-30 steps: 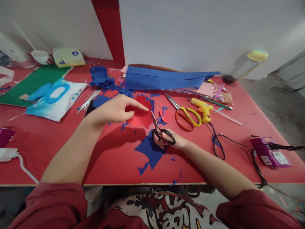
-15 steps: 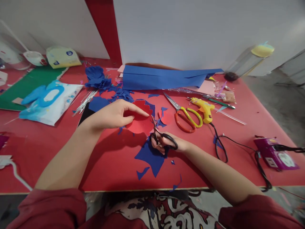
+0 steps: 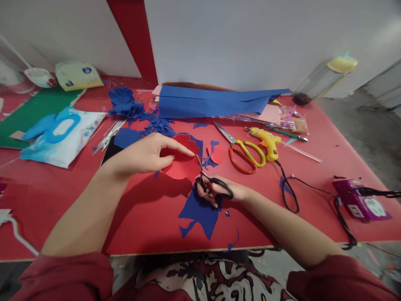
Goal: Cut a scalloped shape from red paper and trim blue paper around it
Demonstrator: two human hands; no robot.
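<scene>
My left hand (image 3: 156, 153) pinches a red paper piece (image 3: 181, 166) with a wavy cut edge, thumb and forefinger reaching across it. In my right hand (image 3: 209, 193) is a pair of black-handled scissors (image 3: 223, 188), fingers through the loops. Their blades meet the right edge of the red paper, close to my left fingertip. Beneath my right hand lies a dark blue paper scrap (image 3: 200, 217) with jagged edges. A smaller red paper scrap (image 3: 218, 155) rests on the table just beyond the blades.
Large scissors (image 3: 246, 156) and a yellow glue gun (image 3: 266, 142) with a trailing cord lie to the right, near a purple power box (image 3: 360, 200). Folded blue paper (image 3: 206, 102) runs along the back. Leftward are a blue paper flower (image 3: 123, 102) and a wipes pack (image 3: 64, 133).
The scissor blades have drawn closer together at the red paper's edge. The blue scrap under my right hand has shifted slightly. The view has moved a little.
</scene>
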